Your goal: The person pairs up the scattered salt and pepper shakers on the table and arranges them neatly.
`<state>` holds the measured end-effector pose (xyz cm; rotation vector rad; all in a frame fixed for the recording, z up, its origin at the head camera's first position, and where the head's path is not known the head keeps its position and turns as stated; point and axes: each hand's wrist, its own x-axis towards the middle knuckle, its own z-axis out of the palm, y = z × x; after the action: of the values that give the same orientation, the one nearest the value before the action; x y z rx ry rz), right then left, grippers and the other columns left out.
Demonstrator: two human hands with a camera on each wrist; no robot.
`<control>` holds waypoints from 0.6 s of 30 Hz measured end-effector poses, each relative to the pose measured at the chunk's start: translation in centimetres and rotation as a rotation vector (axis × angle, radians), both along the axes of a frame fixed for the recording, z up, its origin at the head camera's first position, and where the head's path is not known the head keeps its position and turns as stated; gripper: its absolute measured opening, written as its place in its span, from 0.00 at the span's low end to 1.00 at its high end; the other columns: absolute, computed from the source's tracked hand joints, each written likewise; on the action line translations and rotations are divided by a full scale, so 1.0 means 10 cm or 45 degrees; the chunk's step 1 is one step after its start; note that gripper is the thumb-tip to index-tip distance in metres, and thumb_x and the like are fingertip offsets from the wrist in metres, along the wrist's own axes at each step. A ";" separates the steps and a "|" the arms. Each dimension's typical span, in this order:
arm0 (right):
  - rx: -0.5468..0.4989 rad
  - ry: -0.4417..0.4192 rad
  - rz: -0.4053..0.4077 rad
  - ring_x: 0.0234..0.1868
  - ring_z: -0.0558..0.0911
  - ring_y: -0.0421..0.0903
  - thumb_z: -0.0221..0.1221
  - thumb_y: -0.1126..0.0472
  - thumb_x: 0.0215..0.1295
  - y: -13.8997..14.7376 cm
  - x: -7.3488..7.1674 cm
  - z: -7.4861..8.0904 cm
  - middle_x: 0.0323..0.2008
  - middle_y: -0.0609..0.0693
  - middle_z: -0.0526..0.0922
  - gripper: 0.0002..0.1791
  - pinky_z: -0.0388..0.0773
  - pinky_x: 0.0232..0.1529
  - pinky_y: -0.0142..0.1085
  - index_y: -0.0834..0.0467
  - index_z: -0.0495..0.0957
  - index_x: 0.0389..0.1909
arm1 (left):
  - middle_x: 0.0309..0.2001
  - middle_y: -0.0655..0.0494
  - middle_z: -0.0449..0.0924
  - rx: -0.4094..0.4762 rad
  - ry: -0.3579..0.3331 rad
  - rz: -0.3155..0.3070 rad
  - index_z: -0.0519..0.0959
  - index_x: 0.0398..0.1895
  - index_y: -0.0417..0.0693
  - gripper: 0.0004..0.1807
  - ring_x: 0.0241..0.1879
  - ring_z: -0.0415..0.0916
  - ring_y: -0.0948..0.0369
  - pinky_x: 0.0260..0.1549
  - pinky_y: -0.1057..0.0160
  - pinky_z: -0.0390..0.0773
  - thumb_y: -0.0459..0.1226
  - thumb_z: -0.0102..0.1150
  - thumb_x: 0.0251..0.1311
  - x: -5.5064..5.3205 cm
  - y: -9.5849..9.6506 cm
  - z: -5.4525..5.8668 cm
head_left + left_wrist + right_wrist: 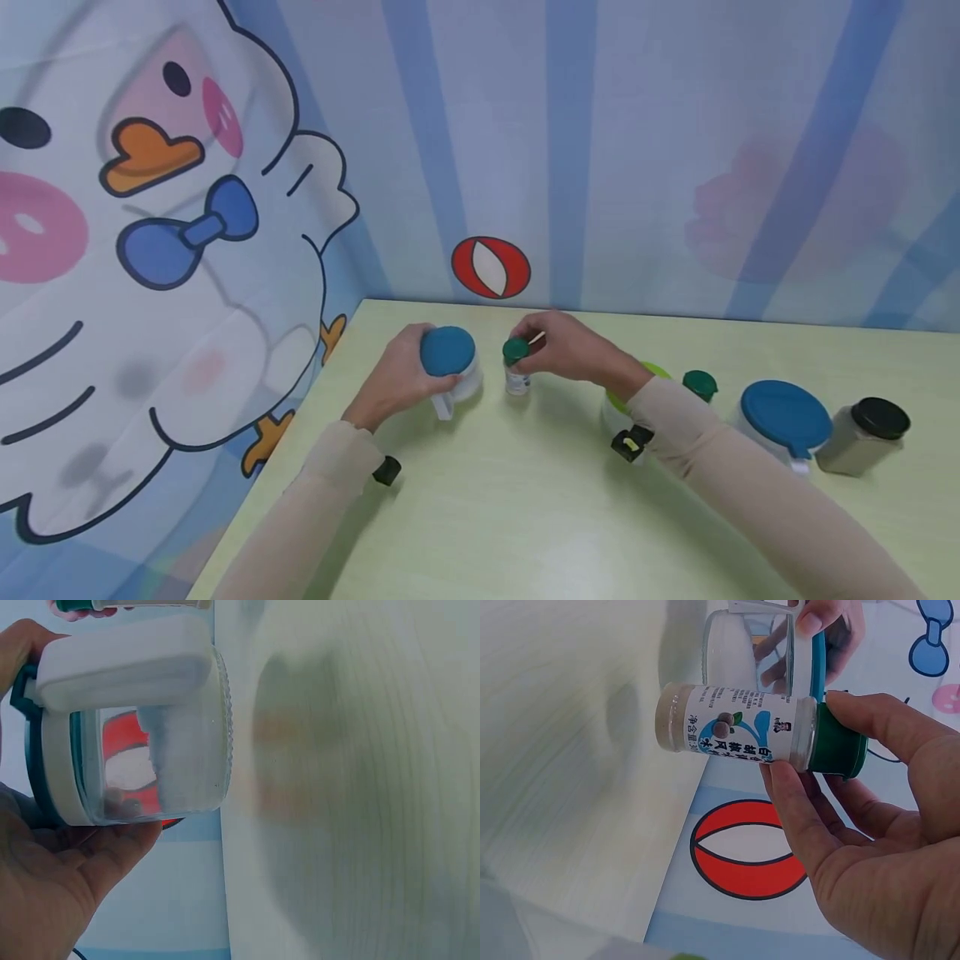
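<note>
On the left side of the table, my left hand (401, 371) grips a clear jar with a blue lid (447, 350) and a white handle. White contents partly fill this jar (187, 750) in the left wrist view, and a shadow falls on the tabletop beside its base. Just to the right, my right hand (564, 346) pinches a small spice bottle (517, 383) near its green cap. The right wrist view shows the bottle (727, 724) with a printed white label and pale powder at its base, thumb and fingers about the cap and shoulder.
Right of my hands stand a container with a lime-green lid (617, 404), partly behind the right forearm, a green-capped bottle (701, 383), another blue-lidded jar (785, 414) and a black-lidded jar (862, 437). A printed backdrop (630, 167) rises behind the pale table (525, 517).
</note>
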<state>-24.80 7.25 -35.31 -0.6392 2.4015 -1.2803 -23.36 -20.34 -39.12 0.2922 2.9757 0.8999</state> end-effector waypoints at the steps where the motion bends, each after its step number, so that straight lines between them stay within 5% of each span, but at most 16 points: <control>1: -0.001 0.000 0.002 0.52 0.83 0.51 0.70 0.61 0.62 0.02 0.00 -0.01 0.49 0.53 0.81 0.17 0.83 0.53 0.42 0.59 0.81 0.51 | 0.70 0.43 0.66 0.001 0.001 -0.003 0.59 0.74 0.41 0.51 0.66 0.67 0.43 0.61 0.39 0.74 0.55 0.71 0.53 0.00 0.01 0.00; 18: 0.045 -0.013 -0.054 0.56 0.82 0.53 0.70 0.61 0.62 0.30 0.21 -0.03 0.50 0.54 0.81 0.19 0.82 0.55 0.45 0.60 0.80 0.52 | 0.66 0.44 0.69 0.049 0.037 -0.121 0.62 0.71 0.41 0.49 0.63 0.70 0.45 0.57 0.41 0.78 0.52 0.73 0.51 0.13 0.27 0.05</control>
<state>-22.68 10.21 -35.62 -0.5730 2.4360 -1.2518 -22.06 -17.59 -38.61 0.4480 2.9443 0.9516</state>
